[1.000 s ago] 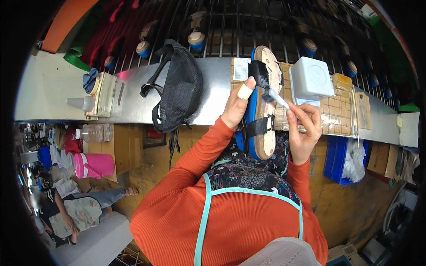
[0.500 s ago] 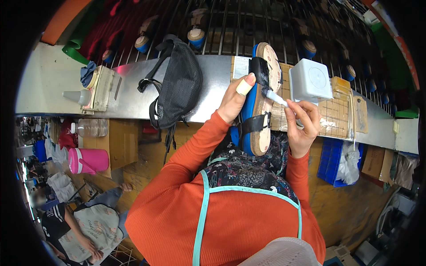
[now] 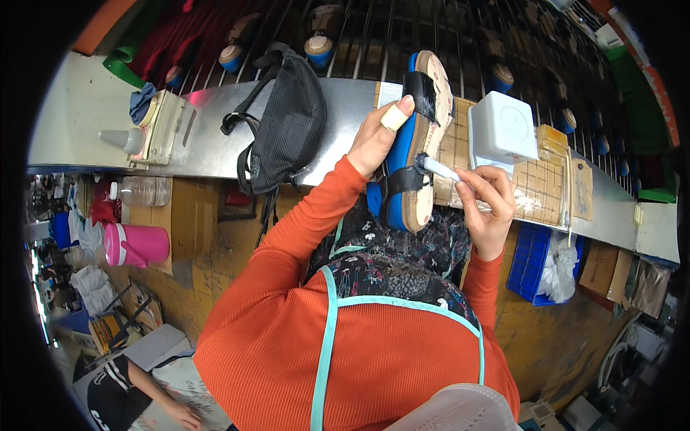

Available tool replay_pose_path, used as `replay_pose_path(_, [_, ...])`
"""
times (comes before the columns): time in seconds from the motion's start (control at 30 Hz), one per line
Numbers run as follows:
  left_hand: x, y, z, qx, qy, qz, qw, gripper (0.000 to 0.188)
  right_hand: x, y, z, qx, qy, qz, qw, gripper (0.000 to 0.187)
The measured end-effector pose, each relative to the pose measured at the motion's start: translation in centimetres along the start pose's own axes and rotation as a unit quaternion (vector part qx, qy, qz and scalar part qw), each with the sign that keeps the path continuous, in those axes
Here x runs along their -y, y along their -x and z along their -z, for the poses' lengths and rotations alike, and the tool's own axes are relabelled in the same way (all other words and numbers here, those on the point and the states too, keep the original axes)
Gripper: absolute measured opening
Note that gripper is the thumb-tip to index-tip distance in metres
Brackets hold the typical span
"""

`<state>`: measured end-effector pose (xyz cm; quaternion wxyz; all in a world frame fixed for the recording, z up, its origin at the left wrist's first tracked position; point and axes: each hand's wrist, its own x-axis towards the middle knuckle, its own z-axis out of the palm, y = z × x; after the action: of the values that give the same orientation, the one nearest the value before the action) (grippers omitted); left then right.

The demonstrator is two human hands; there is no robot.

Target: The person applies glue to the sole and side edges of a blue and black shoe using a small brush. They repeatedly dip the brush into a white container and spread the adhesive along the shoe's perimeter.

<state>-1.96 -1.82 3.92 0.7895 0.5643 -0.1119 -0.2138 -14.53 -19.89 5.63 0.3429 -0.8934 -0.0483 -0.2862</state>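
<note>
Sandal (image 3: 419, 140) | long axis pointing away, slightly rightward | left grip (image 3: 375, 144) clasps it | right grip (image 3: 489, 207) pinches brush (image 3: 441, 169)

A metal-topped workbench (image 3: 348, 115) borders a dark rack of metal bars (image 3: 359, 43), above a stained yellow-brown floor (image 3: 535, 334).

Ribbed orange-red sleeves (image 3: 309, 215), mint-edged dark floral apron (image 3: 402, 276), left hand (image 3: 372, 142), pale-yellow thumb wrap (image 3: 393, 118)

A shoe workshop: several shoes (image 3: 318, 50) stand spaced out on metal bars (image 3: 358, 66) behind a long steel-topped bench (image 3: 208, 122) — and a strapped sandal (image 3: 429, 133) meets a small brush (image 3: 440, 169) there. Around lie a blue plastic crate (image 3: 521, 266) and cardboard boxes (image 3: 598, 269) — another person (image 3: 118, 395) is nearby.
</note>
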Motion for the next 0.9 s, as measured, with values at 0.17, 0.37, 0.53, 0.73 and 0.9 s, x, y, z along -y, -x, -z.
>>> replay_pose_path(0.17, [-0.1, -0.7, 0.0, -0.01, -0.016, -0.005, 1.0, 0.069, -0.2, 0.0, 0.5, 0.022, -0.039, -0.007, 0.999, 0.019])
replay_pose_path(0.37, [-0.4, -1.3, 0.2, -0.002, -0.029, -0.025, 0.999, 0.068, 0.1, 0.4, 0.8, 0.029, -0.028, 0.002, 0.999, 0.019])
replay_pose_path(0.53, [-1.0, -1.3, 0.0, 0.009, -0.009, 0.008, 1.0, 0.068, 0.2, 0.1, 1.9, 0.055, -0.031, 0.033, 0.997, 0.02])
replay_pose_path(0.73, [-0.7, 0.0, -0.5, 0.064, 0.102, 0.074, 0.99, 0.062, -0.5, -0.4, 0.4, -0.07, -0.134, -0.099, 0.984, 0.016])
replay_pose_path(0.9, [0.7, 1.9, 0.3, 0.009, 0.149, 0.062, 0.987, 0.059, 0.0, 1.6, -0.4, 0.041, -0.253, -0.159, 0.953, 0.015])
